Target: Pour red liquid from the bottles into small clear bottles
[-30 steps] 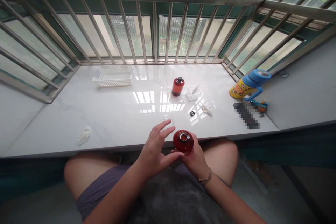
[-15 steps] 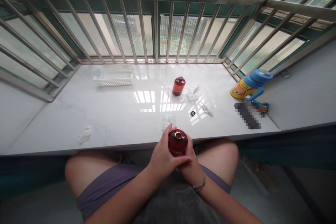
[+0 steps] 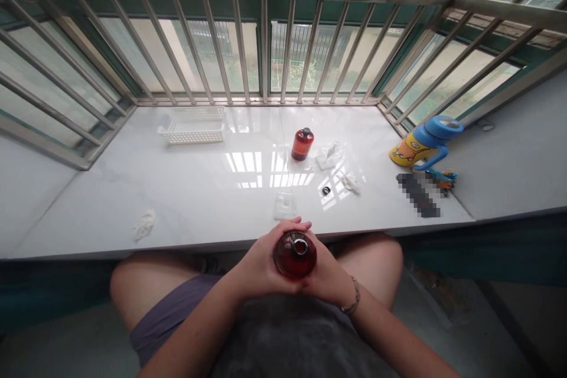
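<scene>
Glossy dark red bottle (image 3: 289,258), uncapped

Left hand (image 3: 261,263) and right hand (image 3: 331,274) curl toward each other in a rounded two-handed grip, low at the frame's centre, the left's fingertips (image 3: 305,225) uppermost. Left forearm (image 3: 199,325) slants in from the bottom left, right forearm (image 3: 390,328) from the bottom right; knees (image 3: 124,280) flank them.

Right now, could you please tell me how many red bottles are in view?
2: one open bottle held between the left hand and right hand, one capped bottle standing on the white counter.
</scene>
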The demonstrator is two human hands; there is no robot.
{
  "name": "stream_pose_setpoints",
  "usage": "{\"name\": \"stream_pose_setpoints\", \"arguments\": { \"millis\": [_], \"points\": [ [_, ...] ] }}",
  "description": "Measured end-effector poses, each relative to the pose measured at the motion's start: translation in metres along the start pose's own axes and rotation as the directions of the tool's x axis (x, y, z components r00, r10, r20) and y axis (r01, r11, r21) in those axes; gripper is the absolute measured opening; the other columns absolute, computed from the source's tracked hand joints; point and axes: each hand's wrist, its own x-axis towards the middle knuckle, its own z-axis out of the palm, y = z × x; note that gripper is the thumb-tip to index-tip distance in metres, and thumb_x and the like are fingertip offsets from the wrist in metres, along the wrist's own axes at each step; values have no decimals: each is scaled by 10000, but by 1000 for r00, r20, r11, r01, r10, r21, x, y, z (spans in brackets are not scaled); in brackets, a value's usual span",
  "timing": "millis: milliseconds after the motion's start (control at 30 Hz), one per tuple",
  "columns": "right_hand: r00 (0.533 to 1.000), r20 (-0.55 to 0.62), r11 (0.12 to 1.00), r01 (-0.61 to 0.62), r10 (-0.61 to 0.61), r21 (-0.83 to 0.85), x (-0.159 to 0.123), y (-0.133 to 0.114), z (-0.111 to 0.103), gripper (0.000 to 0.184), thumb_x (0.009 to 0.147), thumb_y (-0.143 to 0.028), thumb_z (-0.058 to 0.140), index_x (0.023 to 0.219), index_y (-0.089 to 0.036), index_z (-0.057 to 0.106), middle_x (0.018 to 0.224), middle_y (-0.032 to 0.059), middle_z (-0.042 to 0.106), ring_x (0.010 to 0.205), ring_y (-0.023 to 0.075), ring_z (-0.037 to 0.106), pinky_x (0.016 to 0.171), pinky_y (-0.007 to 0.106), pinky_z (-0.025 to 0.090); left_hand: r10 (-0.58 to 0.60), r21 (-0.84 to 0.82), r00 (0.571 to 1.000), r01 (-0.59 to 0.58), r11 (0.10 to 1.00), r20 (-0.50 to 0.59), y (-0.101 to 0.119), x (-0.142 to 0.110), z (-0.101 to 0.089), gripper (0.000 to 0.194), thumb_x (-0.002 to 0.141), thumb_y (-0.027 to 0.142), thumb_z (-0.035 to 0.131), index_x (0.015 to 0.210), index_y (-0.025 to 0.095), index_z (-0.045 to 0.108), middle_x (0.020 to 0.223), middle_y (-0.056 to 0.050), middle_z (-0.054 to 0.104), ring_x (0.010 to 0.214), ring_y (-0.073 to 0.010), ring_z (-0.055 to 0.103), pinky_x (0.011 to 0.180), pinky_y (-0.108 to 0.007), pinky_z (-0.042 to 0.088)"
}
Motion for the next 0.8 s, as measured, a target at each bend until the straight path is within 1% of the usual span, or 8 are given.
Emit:
{"name": "stream_pose_setpoints", "arguments": {
  "millis": [100,200,333,433,533,600,667,800],
  "points": [
    [998,-55,999,28,-26,39,0,-2,5,765,785,-427,882,1469,-255,586,1446,121,658,1335,363,654,1180,514,542,6,-9,1000,-6,1000,-25,3,-1,3,913,731,256,974,1528,303,531,1597,-140,594,1527,-387,526,1282,-601,455],
    [987,-160,999,-9,18,53,-4,-1,15,748,828,-410,871,1493,-268,559,1476,126,650,1370,356,645,1200,517,530,29,2,997,-29,1000,-75,0,-1,9,882,763,292,970,1517,301,514,1629,-156,557,1520,-378,537,1269,-582,473],
    [954,-282,993,-76,98,88,-11,2,26,703,884,-445,843,1489,-271,528,1510,141,638,1368,338,662,1176,517,552,-4,76,995,12,997,-102,-7,-2,13,902,801,364,960,1554,315,466,1699,-171,465,1562,-380,481,1310,-615,391],
    [930,-335,988,-122,148,98,-13,6,26,765,788,-516,922,1409,-258,557,1406,139,701,1263,345,720,1109,513,594,0,147,998,8,989,-56,-14,-1,5,1068,756,601,949,1628,301,410,1734,-191,404,1613,-412,384,1361,-658,242],
    [891,-399,976,-206,216,68,-14,11,20,848,687,-532,986,1368,-251,565,1305,130,738,1159,347,751,1036,514,624,9,129,994,4,992,-107,-27,1,-9,1116,796,873,705,1673,267,375,1750,-203,368,1637,-420,328,1358,-645,252],
    [863,-444,968,-246,243,51,-13,15,13,840,691,-518,983,1369,-250,565,1297,126,740,1158,343,747,1031,516,623,-26,160,974,63,985,-225,-40,5,-18,1026,873,862,632,1663,254,390,1734,-202,398,1627,-405,357,1340,-635,298],
    [834,-485,961,-273,263,51,-12,19,6,822,707,-504,970,1374,-253,562,1288,116,744,1144,328,748,1034,512,618,-57,267,949,145,953,-310,-57,11,-26,1000,865,746,773,1649,251,398,1714,-199,428,1611,-399,390,1327,-637,320],
    [797,-529,951,-302,292,70,-10,27,-6,817,717,-515,953,1384,-246,564,1281,113,744,1108,307,751,1038,506,612,-89,407,952,209,889,-293,-89,32,-35,1123,757,541,958,1660,254,355,1720,-197,411,1607,-400,392,1316,-641,338]
  ]
}}
